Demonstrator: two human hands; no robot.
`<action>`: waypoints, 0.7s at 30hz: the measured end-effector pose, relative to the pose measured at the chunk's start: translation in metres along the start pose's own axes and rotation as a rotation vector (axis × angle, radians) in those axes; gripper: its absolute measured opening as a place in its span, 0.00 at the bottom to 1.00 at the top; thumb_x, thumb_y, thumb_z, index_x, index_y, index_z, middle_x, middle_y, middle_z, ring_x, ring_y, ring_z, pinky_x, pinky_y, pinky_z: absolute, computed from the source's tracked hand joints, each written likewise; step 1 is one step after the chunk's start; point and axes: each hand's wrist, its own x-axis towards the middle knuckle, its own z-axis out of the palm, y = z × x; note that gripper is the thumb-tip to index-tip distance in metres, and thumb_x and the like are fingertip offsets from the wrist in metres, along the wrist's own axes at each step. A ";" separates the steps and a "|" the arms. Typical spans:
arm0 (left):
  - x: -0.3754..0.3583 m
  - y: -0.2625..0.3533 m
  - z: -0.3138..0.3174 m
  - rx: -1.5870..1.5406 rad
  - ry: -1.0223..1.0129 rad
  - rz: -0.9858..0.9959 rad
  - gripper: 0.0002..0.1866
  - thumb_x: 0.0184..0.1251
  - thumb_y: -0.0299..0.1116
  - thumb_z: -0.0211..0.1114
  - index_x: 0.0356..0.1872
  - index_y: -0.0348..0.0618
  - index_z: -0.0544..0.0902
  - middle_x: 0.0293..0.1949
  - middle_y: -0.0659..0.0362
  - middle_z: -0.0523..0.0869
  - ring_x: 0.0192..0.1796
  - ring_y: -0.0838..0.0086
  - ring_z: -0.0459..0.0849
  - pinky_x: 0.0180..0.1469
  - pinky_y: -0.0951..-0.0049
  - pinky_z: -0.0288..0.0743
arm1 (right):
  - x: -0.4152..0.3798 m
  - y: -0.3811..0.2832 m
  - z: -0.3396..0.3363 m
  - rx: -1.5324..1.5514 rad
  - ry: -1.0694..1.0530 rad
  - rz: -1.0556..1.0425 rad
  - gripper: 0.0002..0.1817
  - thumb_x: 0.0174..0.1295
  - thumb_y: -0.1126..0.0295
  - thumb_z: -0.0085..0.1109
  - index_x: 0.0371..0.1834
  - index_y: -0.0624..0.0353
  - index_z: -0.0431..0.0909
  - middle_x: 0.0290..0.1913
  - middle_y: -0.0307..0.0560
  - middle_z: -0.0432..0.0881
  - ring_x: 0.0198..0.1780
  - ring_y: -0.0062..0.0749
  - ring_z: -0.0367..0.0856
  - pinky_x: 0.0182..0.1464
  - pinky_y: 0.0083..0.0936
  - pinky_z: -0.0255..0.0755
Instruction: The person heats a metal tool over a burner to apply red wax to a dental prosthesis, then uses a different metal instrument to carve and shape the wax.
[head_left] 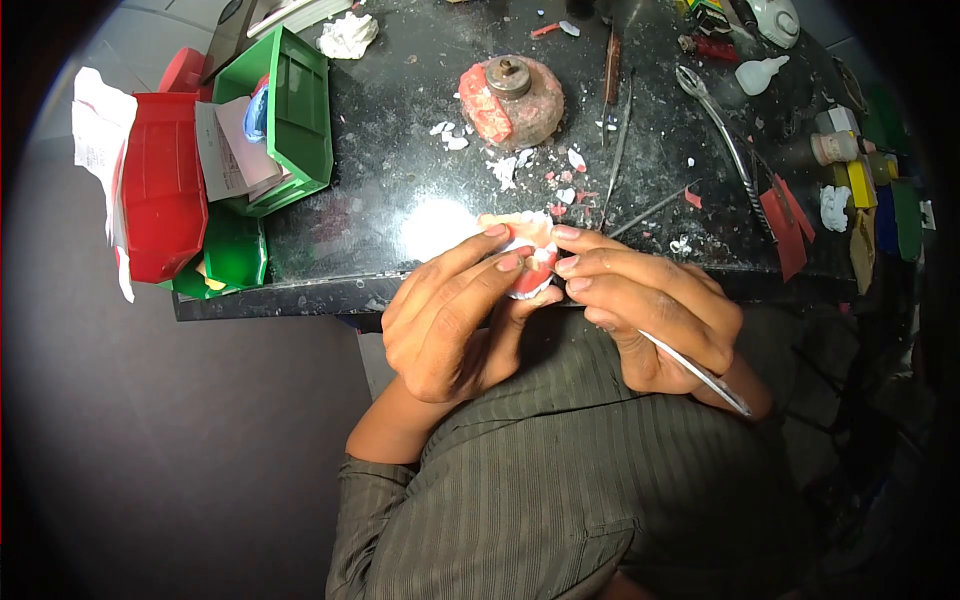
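My left hand (445,325) is wrapped round a denture (540,270) with a pink base and white teeth, just over the front edge of the bench. Its fingers lie across the top, and its thumb supports the lower end. From the other side, the fingertips of my right hand (670,305) come right up to the denture's edge. A slim metal hand tool (705,375) is gripped in the right hand, its shaft sticking out below the palm; the working tip is hidden by the fingers.
Behind the hands stands a round spirit lamp (530,115) smeared with pink wax, with white and pink scraps around it. A wooden-handled knife (612,70), long metal pliers (735,150) and a pink wax sheet (785,235) lie rightward. Red (165,190) and green bins (305,110) stand left.
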 end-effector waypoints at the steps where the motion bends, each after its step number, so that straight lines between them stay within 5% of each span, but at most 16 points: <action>1: 0.000 0.000 0.000 -0.015 0.001 -0.009 0.19 0.52 0.28 0.81 0.44 0.35 0.85 0.37 0.49 0.91 0.46 0.58 0.93 0.45 0.68 0.85 | -0.001 -0.001 -0.001 0.000 0.000 0.000 0.08 0.72 0.77 0.57 0.41 0.75 0.80 0.42 0.62 0.86 0.50 0.56 0.89 0.53 0.43 0.87; 4: -0.006 -0.006 0.002 -0.163 0.020 -0.082 0.18 0.53 0.26 0.80 0.44 0.33 0.84 0.37 0.46 0.91 0.45 0.57 0.93 0.47 0.67 0.86 | -0.003 -0.002 -0.005 0.001 -0.044 0.033 0.07 0.72 0.78 0.57 0.42 0.75 0.80 0.42 0.62 0.86 0.49 0.55 0.89 0.53 0.43 0.86; 6: -0.009 -0.006 0.004 -0.240 0.036 -0.129 0.18 0.54 0.26 0.80 0.44 0.32 0.84 0.38 0.45 0.91 0.45 0.57 0.93 0.48 0.66 0.86 | -0.004 -0.001 -0.004 -0.019 -0.011 0.024 0.08 0.56 0.86 0.63 0.40 0.72 0.83 0.44 0.58 0.87 0.48 0.48 0.90 0.45 0.31 0.89; 7: -0.009 -0.006 0.005 -0.315 0.052 -0.177 0.17 0.55 0.25 0.79 0.44 0.30 0.84 0.38 0.44 0.91 0.45 0.57 0.92 0.50 0.66 0.86 | -0.004 0.000 -0.005 -0.020 -0.010 0.024 0.08 0.56 0.86 0.63 0.40 0.72 0.83 0.44 0.58 0.87 0.48 0.48 0.90 0.45 0.31 0.89; 9: -0.008 -0.003 -0.003 -0.358 -0.016 -0.212 0.18 0.58 0.22 0.77 0.46 0.27 0.81 0.42 0.40 0.89 0.49 0.55 0.91 0.54 0.61 0.84 | -0.005 0.000 -0.007 0.055 -0.049 0.051 0.07 0.72 0.78 0.56 0.42 0.74 0.80 0.42 0.63 0.86 0.48 0.53 0.90 0.55 0.42 0.85; 11: -0.006 -0.001 -0.004 -0.401 -0.083 -0.250 0.18 0.61 0.20 0.74 0.49 0.25 0.78 0.45 0.36 0.88 0.52 0.53 0.89 0.58 0.56 0.83 | -0.005 0.001 -0.008 0.056 -0.053 0.043 0.07 0.72 0.78 0.56 0.43 0.74 0.80 0.42 0.64 0.86 0.48 0.53 0.89 0.56 0.41 0.85; 13: -0.006 -0.001 -0.002 -0.543 0.000 -0.373 0.17 0.55 0.21 0.78 0.45 0.26 0.83 0.40 0.43 0.91 0.46 0.59 0.92 0.51 0.65 0.86 | -0.003 -0.001 -0.008 0.057 -0.058 0.034 0.07 0.72 0.78 0.56 0.43 0.73 0.80 0.43 0.64 0.86 0.48 0.52 0.89 0.56 0.40 0.85; 15: -0.005 -0.003 -0.001 -0.539 0.003 -0.352 0.17 0.55 0.21 0.78 0.45 0.26 0.84 0.41 0.42 0.91 0.46 0.59 0.92 0.51 0.65 0.86 | 0.000 -0.006 -0.007 0.018 0.013 0.101 0.05 0.62 0.82 0.65 0.40 0.71 0.84 0.43 0.57 0.88 0.45 0.44 0.91 0.44 0.29 0.87; 17: -0.004 -0.002 -0.001 -0.533 0.006 -0.331 0.17 0.56 0.21 0.78 0.45 0.26 0.84 0.41 0.42 0.91 0.46 0.59 0.92 0.52 0.65 0.86 | -0.003 -0.002 -0.005 0.016 0.037 0.085 0.05 0.63 0.81 0.65 0.41 0.71 0.84 0.43 0.57 0.88 0.44 0.43 0.91 0.44 0.28 0.87; 19: -0.002 -0.002 -0.005 -0.459 -0.105 -0.272 0.18 0.60 0.19 0.74 0.49 0.24 0.78 0.45 0.39 0.89 0.52 0.53 0.89 0.60 0.55 0.82 | -0.002 -0.005 -0.007 0.006 0.015 0.098 0.06 0.65 0.80 0.65 0.42 0.71 0.84 0.44 0.58 0.87 0.43 0.42 0.90 0.44 0.27 0.86; 21: -0.003 -0.002 -0.007 -0.445 -0.106 -0.274 0.18 0.60 0.18 0.74 0.49 0.25 0.78 0.45 0.38 0.88 0.52 0.52 0.89 0.60 0.55 0.82 | -0.003 -0.003 -0.006 0.016 0.012 0.078 0.07 0.67 0.79 0.63 0.44 0.72 0.83 0.44 0.60 0.87 0.44 0.43 0.90 0.45 0.29 0.86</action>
